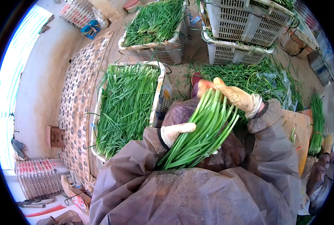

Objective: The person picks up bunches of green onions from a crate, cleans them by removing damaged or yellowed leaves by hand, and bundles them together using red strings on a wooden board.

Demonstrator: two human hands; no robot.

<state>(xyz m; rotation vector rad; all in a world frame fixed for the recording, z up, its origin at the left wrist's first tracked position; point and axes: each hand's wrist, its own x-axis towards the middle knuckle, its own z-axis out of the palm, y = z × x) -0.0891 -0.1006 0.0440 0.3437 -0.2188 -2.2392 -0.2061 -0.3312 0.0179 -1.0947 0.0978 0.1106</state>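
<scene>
My left hand (178, 132), in a pale glove, is closed around a bunch of green garlic chives (203, 126) that lies slanting over my lap. The cut, pale ends point away from me; the leaf tips lie against my brown apron. My right hand (233, 94), in a yellowish glove with blurred orange fingertips, is at the pale ends of the bunch; whether its fingers grip any stems I cannot tell. To the left stands a white plastic crate (159, 92) filled with chives laid lengthwise.
Another chive-filled crate (152, 46) stands beyond, with stacked crates (240, 22) at the upper right. Loose chives (268, 76) are heaped on the floor. A board (296, 129) is at my right, beside a tied chive bundle (316, 126). A co-worker's gloved hand (327, 143) shows at the right edge.
</scene>
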